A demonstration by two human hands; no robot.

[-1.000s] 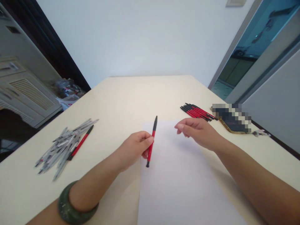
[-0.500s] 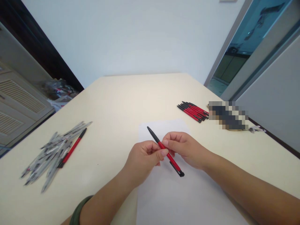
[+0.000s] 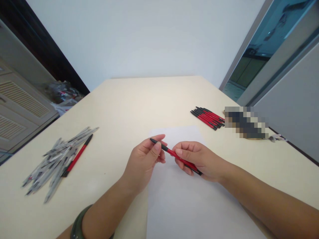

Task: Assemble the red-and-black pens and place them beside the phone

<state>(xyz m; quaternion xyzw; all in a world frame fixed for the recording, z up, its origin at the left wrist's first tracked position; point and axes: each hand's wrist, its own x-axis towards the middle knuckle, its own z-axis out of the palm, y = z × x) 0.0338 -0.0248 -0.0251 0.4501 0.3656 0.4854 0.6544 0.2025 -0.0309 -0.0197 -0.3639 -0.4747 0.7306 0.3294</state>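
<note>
A red pen with black ends [image 3: 183,161] is held over a white sheet of paper [image 3: 179,205], its black tip toward the upper left. My right hand [image 3: 193,157] is closed on the red barrel, with the clip end by the palm. My left hand [image 3: 147,157] has its thumb and fingers at the black tip. To the left, a single red pen [image 3: 78,156] lies against a pile of clear refills or pen parts [image 3: 53,166]. Several red and black pens [image 3: 208,118] lie side by side beyond the paper at the right.
The cream table [image 3: 139,103] reaches back to a white wall. A pixelated dark item [image 3: 245,122] lies right of the row of pens. Plastic bags [image 3: 64,96] and a louvred cabinet [image 3: 21,103] stand beyond the table's left edge.
My left hand has slid from the barrel to the pen's black tip. The pen now lies flatter, and my right hand wraps further round its clip end. The view has shifted slightly.
</note>
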